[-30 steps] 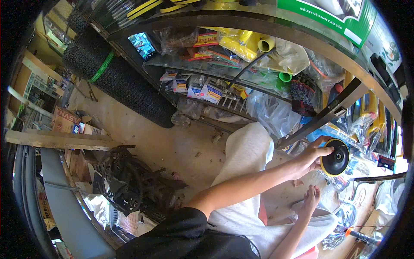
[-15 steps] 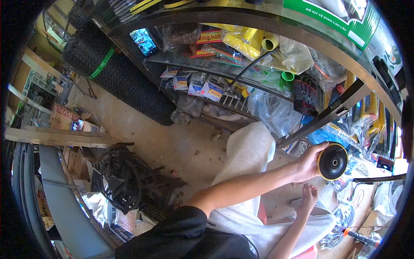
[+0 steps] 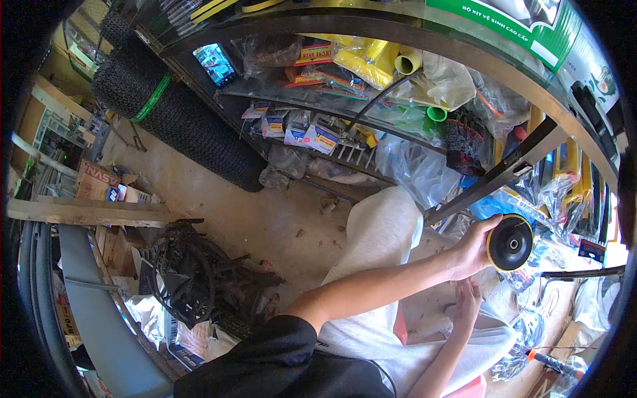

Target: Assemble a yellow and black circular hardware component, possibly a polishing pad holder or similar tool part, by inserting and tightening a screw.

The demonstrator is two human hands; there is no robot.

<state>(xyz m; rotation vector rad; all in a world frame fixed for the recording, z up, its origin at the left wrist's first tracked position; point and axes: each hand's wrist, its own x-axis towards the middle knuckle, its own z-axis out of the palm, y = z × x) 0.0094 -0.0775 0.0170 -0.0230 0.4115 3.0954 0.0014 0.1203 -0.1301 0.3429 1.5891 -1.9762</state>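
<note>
At the right, my left hand [image 3: 470, 252] is wrapped round the edge of a black round backing pad [image 3: 509, 243] with a yellow rim. The pad's dark face, with a small metal hub in its middle, shows toward me. Just below my left wrist is my right hand [image 3: 467, 304], its fingers drawn together. Whether anything small sits in those fingers cannot be made out. Both hands are over my light grey trousers [image 3: 381, 245], and my left forearm crosses above the knee.
Ahead stands a glass-and-metal shelf [image 3: 298, 99] with bagged goods, yellow packs and a lit phone [image 3: 214, 64]. A black mesh roll [image 3: 192, 126] leans at the left. A heap of dark straps [image 3: 199, 272] lies near a wooden plank [image 3: 89, 211]. A torch-like tool [image 3: 557, 365] lies lower right.
My right hand has risen slightly, its fingertips now close under my left wrist. The backing pad has shifted a little left and up, still held by my left hand. The whole view has shifted slightly.
</note>
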